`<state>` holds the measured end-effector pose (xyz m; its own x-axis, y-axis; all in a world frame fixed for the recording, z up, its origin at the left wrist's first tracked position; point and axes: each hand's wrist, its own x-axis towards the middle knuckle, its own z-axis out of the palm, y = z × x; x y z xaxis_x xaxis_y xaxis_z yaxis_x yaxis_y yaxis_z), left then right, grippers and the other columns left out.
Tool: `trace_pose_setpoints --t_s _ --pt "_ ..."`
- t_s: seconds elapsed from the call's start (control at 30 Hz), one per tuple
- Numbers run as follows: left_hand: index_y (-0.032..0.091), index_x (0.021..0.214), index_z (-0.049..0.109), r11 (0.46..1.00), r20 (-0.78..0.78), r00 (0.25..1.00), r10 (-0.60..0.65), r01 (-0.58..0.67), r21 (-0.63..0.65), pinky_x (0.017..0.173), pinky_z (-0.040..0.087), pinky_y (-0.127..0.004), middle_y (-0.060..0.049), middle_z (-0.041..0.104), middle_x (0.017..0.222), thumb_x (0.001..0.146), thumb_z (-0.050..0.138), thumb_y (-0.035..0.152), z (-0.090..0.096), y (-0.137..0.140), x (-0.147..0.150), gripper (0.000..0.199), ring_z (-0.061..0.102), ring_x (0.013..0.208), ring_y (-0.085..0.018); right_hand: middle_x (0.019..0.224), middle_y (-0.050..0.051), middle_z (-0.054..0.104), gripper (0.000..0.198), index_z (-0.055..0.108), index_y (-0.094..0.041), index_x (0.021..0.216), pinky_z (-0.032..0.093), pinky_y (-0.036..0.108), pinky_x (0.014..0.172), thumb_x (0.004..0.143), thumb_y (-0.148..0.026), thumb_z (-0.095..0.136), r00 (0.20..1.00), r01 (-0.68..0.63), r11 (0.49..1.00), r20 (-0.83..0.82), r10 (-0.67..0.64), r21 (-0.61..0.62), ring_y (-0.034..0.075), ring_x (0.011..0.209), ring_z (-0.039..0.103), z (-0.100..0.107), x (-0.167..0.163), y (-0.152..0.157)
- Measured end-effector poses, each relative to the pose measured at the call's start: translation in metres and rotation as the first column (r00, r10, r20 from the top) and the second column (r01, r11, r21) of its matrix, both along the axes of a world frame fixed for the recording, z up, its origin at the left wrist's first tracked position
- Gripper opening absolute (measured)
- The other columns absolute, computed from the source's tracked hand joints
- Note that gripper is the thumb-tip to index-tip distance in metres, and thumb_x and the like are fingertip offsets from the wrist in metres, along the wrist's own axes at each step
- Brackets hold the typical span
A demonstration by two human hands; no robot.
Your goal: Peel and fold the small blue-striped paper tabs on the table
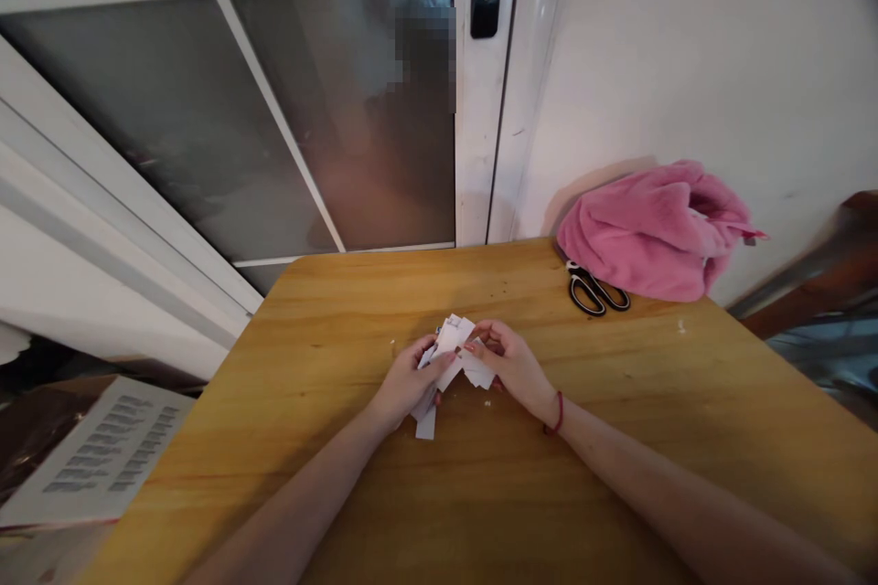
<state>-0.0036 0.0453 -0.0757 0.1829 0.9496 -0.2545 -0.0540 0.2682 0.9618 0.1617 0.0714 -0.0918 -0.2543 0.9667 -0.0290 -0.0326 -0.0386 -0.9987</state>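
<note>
Small white paper slips (449, 366) are fanned out between my two hands above the wooden table. My left hand (408, 381) is closed on a bunch of them, its thumb pressed across the top. One slip (426, 423) hangs down below that hand. My right hand (511, 361), with a red band on its wrist, pinches another few white slips (478, 367) at the right of the fan. Faint dark marks show near the top edge of the bunch, too small to read. The fingers hide part of the slips.
Black-handled scissors (595, 289) lie at the table's back right, partly under a pink plush cloth item (651, 233). Tiny white scraps dot the wooden table (329, 439). A glazed door (384, 155) and a white wall stand behind. A printed cardboard box (116, 448) is at lower left.
</note>
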Motion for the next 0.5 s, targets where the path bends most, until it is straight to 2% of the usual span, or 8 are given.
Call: trace_pose_setpoints --t_s 0.1,0.17,0.27,0.33,0.43,0.5 --pt "0.018 0.092 0.054 1.0 0.026 1.0 0.017 -0.017 -0.001 0.031 0.038 -0.017 0.007 0.049 0.049 0.073 0.06 0.047 -0.004 0.0 0.001 0.036 0.041 0.031 -0.006 0.07 0.0 0.056 0.024 0.052 -0.02 0.082 0.036 0.02 0.039 0.076 -0.043 0.057 0.997 0.074 0.997 0.037 -0.075 0.025 0.01 0.052 0.049 0.002 -0.001 -0.001" --pt "0.018 0.092 0.053 1.0 0.08 0.997 0.015 -0.014 -0.018 0.033 0.041 -0.019 0.007 0.051 0.053 0.074 0.058 0.048 -0.006 0.001 0.001 0.035 0.044 0.034 -0.006 0.066 -0.001 0.056 0.026 0.053 -0.02 0.081 0.034 0.021 0.037 0.079 -0.046 0.052 0.992 0.103 0.994 0.065 -0.104 0.02 0.009 0.047 0.047 0.004 -0.001 -0.003" --pt "0.015 0.094 0.055 1.0 0.195 0.981 -0.016 0.014 0.008 0.053 0.052 -0.024 0.001 0.06 0.069 0.074 0.062 0.04 -0.009 0.003 -0.001 0.033 0.059 0.055 -0.011 0.065 -0.003 0.053 0.026 0.049 -0.021 0.083 0.029 0.02 0.029 0.079 -0.047 0.051 0.99 0.133 0.991 0.048 -0.133 -0.01 0.007 0.037 0.039 0.003 -0.001 -0.004" --pt "0.014 0.099 0.055 0.998 0.238 0.97 -0.054 0.044 0.046 0.07 0.053 -0.028 -0.004 0.064 0.08 0.07 0.067 0.032 -0.009 0.005 -0.003 0.037 0.063 0.071 -0.014 0.068 -0.004 0.05 0.027 0.047 -0.022 0.088 0.027 0.019 0.027 0.077 -0.046 0.053 0.987 0.159 0.987 0.026 -0.159 -0.02 0.006 0.035 0.037 0.0 0.0 -0.002" --pt "0.016 0.112 0.05 0.991 0.22 0.967 -0.125 0.11 0.081 0.077 0.05 -0.031 -0.008 0.064 0.095 0.069 0.07 0.027 -0.006 0.004 -0.004 0.048 0.063 0.082 -0.017 0.078 -0.002 0.049 0.03 0.047 -0.022 0.093 0.034 0.018 0.031 0.073 -0.042 0.059 0.985 0.175 0.985 0.001 -0.175 0.008 0.007 0.045 0.045 -0.006 0.002 0.003" --pt "0.018 0.117 0.047 0.986 0.196 0.968 -0.156 0.141 0.09 0.077 0.049 -0.03 -0.007 0.063 0.099 0.07 0.069 0.026 -0.003 0.003 -0.003 0.052 0.062 0.083 -0.017 0.087 0.0 0.05 0.032 0.049 -0.021 0.093 0.043 0.02 0.044 0.07 -0.036 0.064 0.986 0.165 0.984 -0.028 -0.163 0.061 0.01 0.059 0.052 -0.008 0.003 0.006"
